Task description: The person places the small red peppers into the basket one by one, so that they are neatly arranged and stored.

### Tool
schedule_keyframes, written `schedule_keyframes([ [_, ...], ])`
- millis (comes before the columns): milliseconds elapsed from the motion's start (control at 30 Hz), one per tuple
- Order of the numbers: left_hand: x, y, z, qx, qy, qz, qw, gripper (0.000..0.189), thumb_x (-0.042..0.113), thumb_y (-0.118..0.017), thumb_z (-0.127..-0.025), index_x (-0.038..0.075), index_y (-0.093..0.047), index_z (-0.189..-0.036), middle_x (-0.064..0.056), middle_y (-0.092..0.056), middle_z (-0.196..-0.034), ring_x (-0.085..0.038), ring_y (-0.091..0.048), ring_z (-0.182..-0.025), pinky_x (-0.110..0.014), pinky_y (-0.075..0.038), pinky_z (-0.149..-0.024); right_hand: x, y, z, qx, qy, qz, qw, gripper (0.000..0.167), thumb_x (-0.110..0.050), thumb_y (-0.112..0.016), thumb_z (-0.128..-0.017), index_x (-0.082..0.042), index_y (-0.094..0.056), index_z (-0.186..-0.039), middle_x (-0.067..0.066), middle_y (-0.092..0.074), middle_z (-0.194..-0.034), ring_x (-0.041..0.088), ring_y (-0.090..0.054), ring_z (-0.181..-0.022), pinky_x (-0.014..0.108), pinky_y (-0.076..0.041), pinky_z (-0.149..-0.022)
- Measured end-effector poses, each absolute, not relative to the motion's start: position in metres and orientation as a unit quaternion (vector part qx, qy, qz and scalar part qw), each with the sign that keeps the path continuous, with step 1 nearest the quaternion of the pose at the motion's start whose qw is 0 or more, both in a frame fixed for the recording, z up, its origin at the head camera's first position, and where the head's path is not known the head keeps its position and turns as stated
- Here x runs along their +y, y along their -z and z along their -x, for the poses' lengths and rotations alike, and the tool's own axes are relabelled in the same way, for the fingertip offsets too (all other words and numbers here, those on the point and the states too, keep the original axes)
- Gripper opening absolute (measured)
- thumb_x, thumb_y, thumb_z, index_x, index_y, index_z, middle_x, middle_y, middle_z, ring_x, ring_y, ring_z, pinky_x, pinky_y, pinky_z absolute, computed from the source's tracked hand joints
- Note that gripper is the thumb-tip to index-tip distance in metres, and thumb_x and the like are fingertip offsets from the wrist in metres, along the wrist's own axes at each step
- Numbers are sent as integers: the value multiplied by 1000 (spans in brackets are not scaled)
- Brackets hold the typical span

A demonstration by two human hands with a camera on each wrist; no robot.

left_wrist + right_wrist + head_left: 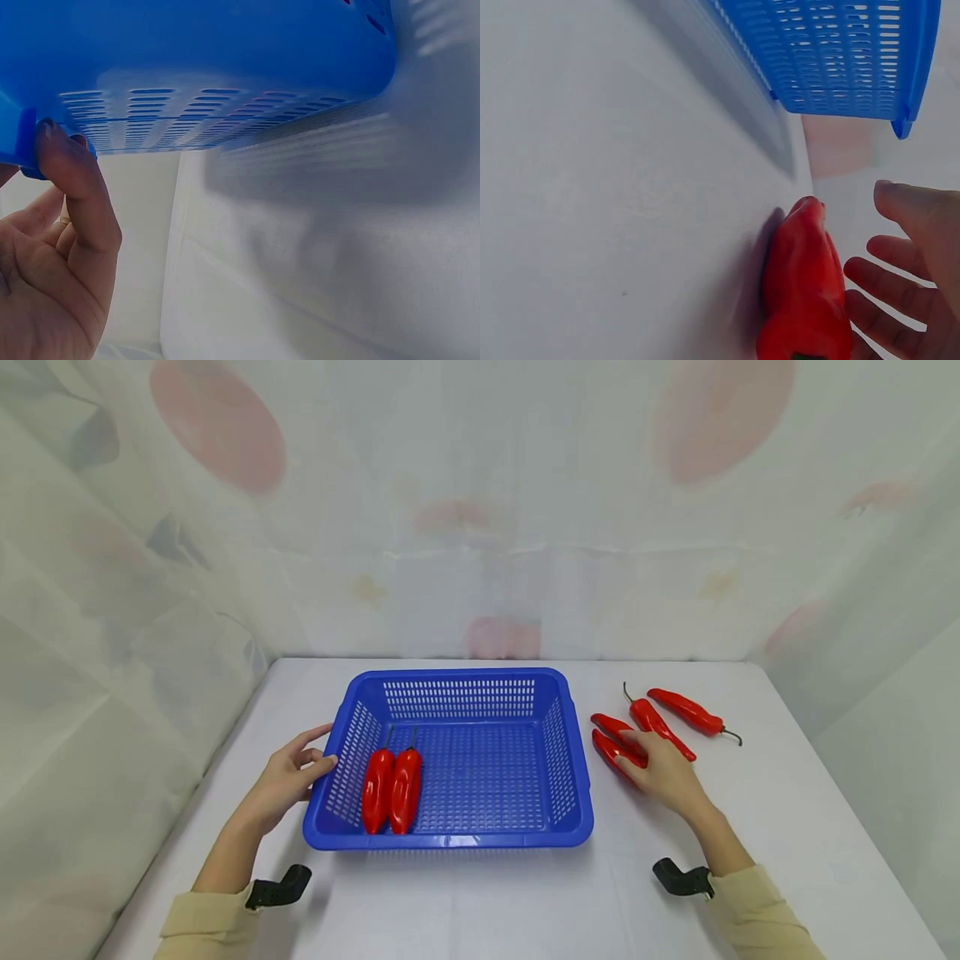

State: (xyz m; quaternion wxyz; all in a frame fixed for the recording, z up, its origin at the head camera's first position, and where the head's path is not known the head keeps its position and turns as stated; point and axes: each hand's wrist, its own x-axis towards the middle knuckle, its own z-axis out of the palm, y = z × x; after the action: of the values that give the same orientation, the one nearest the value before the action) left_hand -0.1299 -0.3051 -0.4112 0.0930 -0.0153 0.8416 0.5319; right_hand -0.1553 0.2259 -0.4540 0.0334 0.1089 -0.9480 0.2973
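My left hand point(288, 777) grips the left rim of a blue plastic basket point(457, 841), thumb on the rim. In the left wrist view, the fingers of the left hand point(67, 247) bend up to the edge of the perforated wall. Two red peppers point(405, 789) lie side by side at the basket's left, stems pointing away. Right of the basket, my right hand point(663, 774) hovers with parted fingers over a near red pepper point(613, 752), partly covering it and another pepper point(609, 723) beside it. The right wrist view has the spread fingers close beside a pepper point(802, 277).
Behind the right hand lie two more red peppers, one slanting pepper point(660, 725) and a farther pepper point(686, 710) with its stem to the right. All rests on a white-covered table point(480, 902). A pale patterned curtain point(480, 527) hangs at the back and sides.
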Motion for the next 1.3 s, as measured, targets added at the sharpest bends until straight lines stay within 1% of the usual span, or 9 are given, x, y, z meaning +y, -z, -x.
schedule_keyframes([
  [167,-305,412,130,842,-531,17,92,63,20,-55,-93,13,-22,-146,-18,-53,-95,-18,-64,-72,-35,-57,-64,226,457,153,-956,-270,-109,38,48,-19,-69,-81,1,-55,-122,20,-60,-114,34,-55,-102,51,-49,-84],
  [300,-304,411,129,843,-530,18,90,63,21,-55,-93,15,-23,-146,-19,-53,-95,-18,-64,-72,-36,-57,-64,225,459,152,-961,-250,-110,46,49,-20,-70,-80,1,-56,-122,21,-60,-110,33,-56,-95,48,-52,-79],
  [467,-303,411,129,843,-529,19,91,64,22,-56,-92,16,-23,-146,-20,-53,-97,-21,-65,-74,-36,-57,-64,225,461,149,-965,-231,-111,55,47,-17,-73,-78,2,-59,-118,21,-61,-104,31,-55,-89,46,-52,-76],
  [733,-302,410,128,844,-528,18,88,63,22,-55,-93,15,-22,-146,-20,-53,-96,-19,-65,-74,-36,-57,-64,225,465,147,-968,-212,-118,58,45,-14,-74,-76,1,-60,-116,20,-60,-102,32,-54,-90,48,-51,-77],
  [1033,-302,409,129,843,-531,14,88,64,23,-56,-92,15,-23,-146,-18,-53,-94,-19,-64,-73,-35,-57,-64,229,464,143,-965,-218,-136,48,42,-11,-73,-75,-3,-62,-115,20,-59,-107,34,-54,-97,52,-50,-82],
  [1300,-303,409,129,847,-524,19,89,65,24,-56,-92,16,-22,-146,-19,-53,-95,-19,-65,-73,-36,-57,-64,233,463,143,-958,-221,-177,52,39,-6,-73,-74,-6,-64,-112,17,-61,-104,31,-54,-94,49,-51,-80],
])
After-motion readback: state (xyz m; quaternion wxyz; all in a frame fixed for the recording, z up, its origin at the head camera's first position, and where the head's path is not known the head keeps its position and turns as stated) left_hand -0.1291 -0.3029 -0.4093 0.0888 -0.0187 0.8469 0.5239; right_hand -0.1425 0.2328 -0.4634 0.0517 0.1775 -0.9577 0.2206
